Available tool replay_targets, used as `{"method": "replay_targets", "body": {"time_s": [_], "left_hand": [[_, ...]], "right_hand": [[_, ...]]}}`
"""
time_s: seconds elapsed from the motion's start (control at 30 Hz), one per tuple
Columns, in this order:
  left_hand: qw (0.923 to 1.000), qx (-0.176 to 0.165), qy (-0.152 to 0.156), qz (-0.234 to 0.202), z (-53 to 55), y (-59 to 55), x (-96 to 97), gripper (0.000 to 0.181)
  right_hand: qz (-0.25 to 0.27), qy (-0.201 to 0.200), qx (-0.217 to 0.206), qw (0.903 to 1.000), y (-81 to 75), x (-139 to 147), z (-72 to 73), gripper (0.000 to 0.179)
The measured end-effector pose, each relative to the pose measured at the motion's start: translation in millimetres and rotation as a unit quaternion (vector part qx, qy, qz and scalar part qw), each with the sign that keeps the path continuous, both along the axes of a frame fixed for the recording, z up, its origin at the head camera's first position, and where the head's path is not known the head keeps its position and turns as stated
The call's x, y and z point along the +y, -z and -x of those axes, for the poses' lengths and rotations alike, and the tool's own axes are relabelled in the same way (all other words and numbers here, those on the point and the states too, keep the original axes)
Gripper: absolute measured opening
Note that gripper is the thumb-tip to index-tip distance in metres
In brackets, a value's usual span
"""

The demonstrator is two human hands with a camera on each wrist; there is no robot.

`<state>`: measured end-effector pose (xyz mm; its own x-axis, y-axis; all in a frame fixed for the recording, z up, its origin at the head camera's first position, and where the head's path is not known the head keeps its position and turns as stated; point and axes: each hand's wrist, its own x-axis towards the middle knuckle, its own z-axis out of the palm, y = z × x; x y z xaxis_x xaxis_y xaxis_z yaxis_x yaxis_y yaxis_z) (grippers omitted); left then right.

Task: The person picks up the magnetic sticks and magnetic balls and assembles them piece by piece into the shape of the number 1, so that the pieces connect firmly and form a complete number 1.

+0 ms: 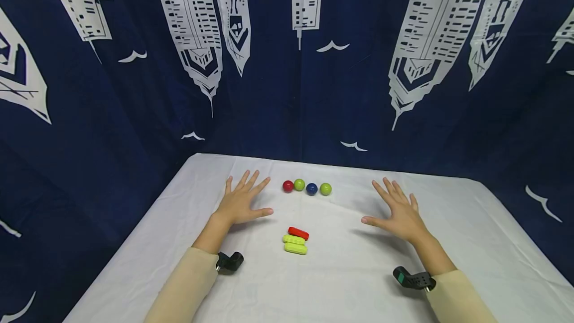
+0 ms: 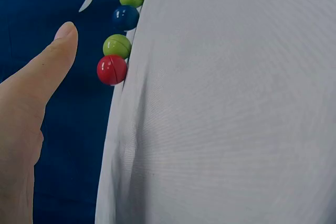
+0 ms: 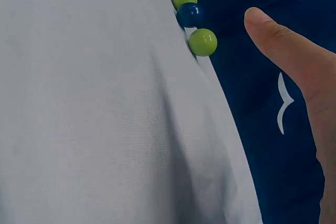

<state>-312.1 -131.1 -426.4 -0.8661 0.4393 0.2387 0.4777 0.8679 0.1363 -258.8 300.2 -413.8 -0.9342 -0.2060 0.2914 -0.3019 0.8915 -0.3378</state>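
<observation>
My left hand (image 1: 239, 204) is held over the left half of the table with fingers spread and nothing in it. Over the right half, my right hand (image 1: 398, 216) is likewise spread and holds nothing. Between them, toward the back, lie a red ball (image 1: 288, 186), a green ball (image 1: 299, 184), a blue ball (image 1: 311, 189) and a second green ball (image 1: 325, 189) in a row. Nearer the front are a red ridged stick (image 1: 298, 234) and two yellow-green sticks (image 1: 295, 248), close together. Each wrist view shows the thumb apart from the balls.
A white cloth covers the table (image 1: 341, 283). Behind it hangs a dark blue curtain (image 1: 278, 113) printed with white buildings and birds. Black wrist cameras, one at the left wrist (image 1: 230, 261) and one at the right (image 1: 413, 279), stick out inward from the sleeves.
</observation>
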Motion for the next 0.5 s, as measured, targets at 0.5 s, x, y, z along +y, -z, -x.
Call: {"method": "replay_targets", "body": {"time_s": [0.5], "left_hand": [[0.996,-0.06,0.049,-0.046,-6.4,-1.0,26.3,0.075]], "right_hand": [[0.11,-0.02,0.041,0.9929,10.4,-20,23.9,0.074]]}}
